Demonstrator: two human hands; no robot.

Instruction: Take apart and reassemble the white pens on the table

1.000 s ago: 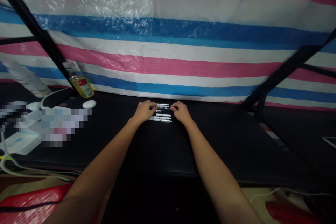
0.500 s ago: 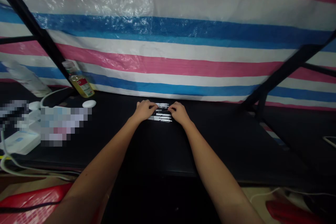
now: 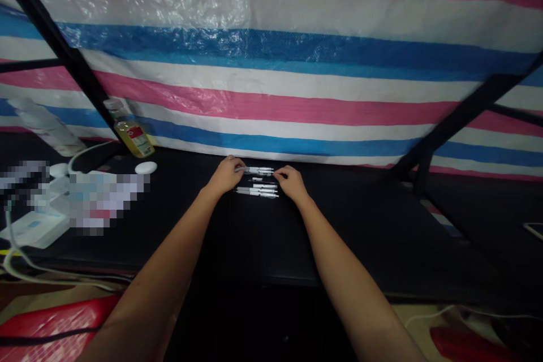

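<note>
Head view: our left hand [image 3: 228, 175] and right hand [image 3: 292, 182] flank slim white-and-grey pens [image 3: 259, 171]

The pens lie near the far edge of the smooth black table [image 3: 360, 226]; we cannot tell whether our fingers [image 3: 281, 173] clamp them. Black surface runs between our forearms [image 3: 169, 243] to the near edge. Pink, white and blue striped plastic sheeting [image 3: 271, 107] hangs behind.

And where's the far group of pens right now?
In the head view, the far group of pens lies near the middle, on the table, between the left hand and right hand, beyond the nearer pens.
</note>
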